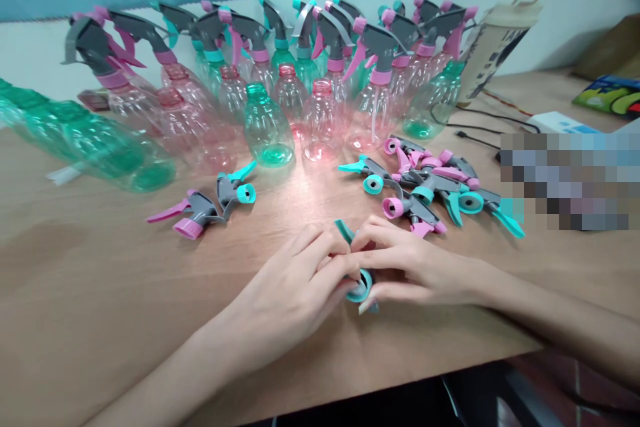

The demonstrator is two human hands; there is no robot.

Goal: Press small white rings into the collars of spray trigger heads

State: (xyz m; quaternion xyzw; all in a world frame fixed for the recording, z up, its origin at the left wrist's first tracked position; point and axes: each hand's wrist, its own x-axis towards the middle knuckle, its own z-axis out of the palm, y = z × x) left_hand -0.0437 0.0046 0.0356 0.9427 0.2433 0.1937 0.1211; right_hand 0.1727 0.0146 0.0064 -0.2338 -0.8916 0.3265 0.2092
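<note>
Close to the table's front edge, my left hand (305, 280) and my right hand (415, 263) meet around one teal spray trigger head (367, 290). Its round collar faces up toward me, with the left fingertips at the opening. The right fingers grip it from the other side, and a teal lever sticks out above the knuckles. Much of its body is hidden by the fingers. Behind the right hand lies a pile of grey trigger heads (425, 183) with pink or teal collars. Two more, one pink-collared (193, 213) and one teal-collared (236, 190), lie left of the hands.
Open-necked bottles, among them a green one (269, 127) and a pink one (323, 123), stand behind the hands. Bottles with trigger heads (375, 80) crowd the back. Green bottles (100, 140) line the left. A tall carton (495, 47) and black cables (470, 130) are at right.
</note>
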